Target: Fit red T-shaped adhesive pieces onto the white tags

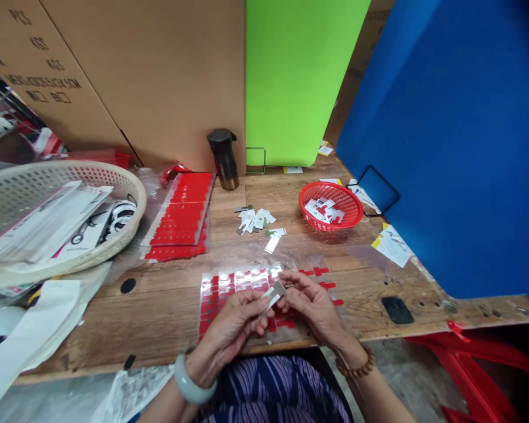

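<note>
Between my hands is a small flat plate [274, 293], part silvery grey and part white, tilted above the table. My left hand [240, 317] pinches its lower end between thumb and fingers. At the upper end, the fingers of my right hand [311, 305] close in on its edge; their tips are partly hidden. Beneath both hands lies a clear sheet with rows of red stickers [211, 299]. Beyond it is a loose pile of similar small plates [258, 220]. A red plastic basket [306, 202] holds more plates, some with red on them.
Stacked red sticker sheets [183, 205] lie left of the pile, before a black tumbler [224, 158]. A cream basket [136, 200] with packaging cards stands far left. Cardboard, a green panel [300, 82] and a blue panel [445, 147] with a wire stand border the table.
</note>
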`<state>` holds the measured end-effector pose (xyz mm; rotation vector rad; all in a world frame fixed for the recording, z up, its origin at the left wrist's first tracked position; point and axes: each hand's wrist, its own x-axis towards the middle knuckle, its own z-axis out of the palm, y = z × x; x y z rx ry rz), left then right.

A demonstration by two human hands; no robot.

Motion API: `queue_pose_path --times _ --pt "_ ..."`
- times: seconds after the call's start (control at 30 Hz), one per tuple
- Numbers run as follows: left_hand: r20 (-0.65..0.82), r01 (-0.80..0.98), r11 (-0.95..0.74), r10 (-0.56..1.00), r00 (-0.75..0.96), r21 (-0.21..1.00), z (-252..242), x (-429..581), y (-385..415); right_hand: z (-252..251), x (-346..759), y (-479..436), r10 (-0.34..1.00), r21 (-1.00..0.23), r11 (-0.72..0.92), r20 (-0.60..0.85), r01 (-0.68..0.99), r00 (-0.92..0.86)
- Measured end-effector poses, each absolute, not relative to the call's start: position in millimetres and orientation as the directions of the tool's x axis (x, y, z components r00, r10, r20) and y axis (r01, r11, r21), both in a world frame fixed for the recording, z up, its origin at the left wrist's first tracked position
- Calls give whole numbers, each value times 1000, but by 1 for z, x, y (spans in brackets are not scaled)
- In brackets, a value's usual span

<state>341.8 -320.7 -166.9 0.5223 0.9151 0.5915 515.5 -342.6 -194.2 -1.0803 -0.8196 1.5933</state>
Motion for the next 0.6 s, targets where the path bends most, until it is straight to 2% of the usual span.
queue_pose_path --times 0.1,0.2,0.27,0.37,0.6 --pt "-541 -200 620 771 336 759 -175 339 -315 -195 524 -344 963 -960 -235 -251 -152 98" --pt "-513 -175 556 825 237 813 -184 338 -309 -199 527 -348 967 -969 -172 -131 179 217" --pt "-507 -182 540 839 199 822 -188 340 -307 -201 526 -350 983 -932 -95 -32 350 182" --pt "-510 -204 535 844 164 820 -193 345 -305 -202 519 -350 992 -861 -3 64 509 113" --pt "-534 -253 552 834 143 795 -200 350 -303 -203 508 -339 992 -694 26 108 720 68"
